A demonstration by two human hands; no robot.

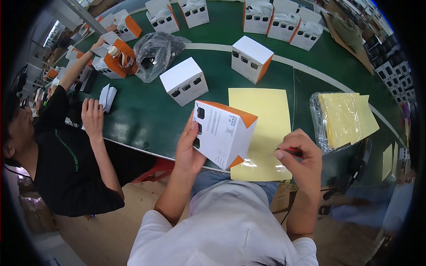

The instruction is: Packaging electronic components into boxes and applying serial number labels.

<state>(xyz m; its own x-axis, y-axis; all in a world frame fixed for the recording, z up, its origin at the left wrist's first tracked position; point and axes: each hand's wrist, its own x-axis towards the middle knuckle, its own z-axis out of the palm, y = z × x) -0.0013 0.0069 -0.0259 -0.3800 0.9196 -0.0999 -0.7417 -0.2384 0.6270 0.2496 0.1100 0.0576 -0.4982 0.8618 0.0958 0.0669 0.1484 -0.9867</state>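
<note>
Left fingers (192, 128) around left edge of white-orange box (224, 133)

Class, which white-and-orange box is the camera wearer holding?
The tilted box in the wearer's left hand; the two closed boxes just beyond it stand on the green table, untouched.

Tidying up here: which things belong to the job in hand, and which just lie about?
Likely in the work:
white-and-orange box, left hand
small reddish object, right hand
yellow sheet
matching boxes

Likely just lying about:
bottle
plastic bag, contents unclear
</note>
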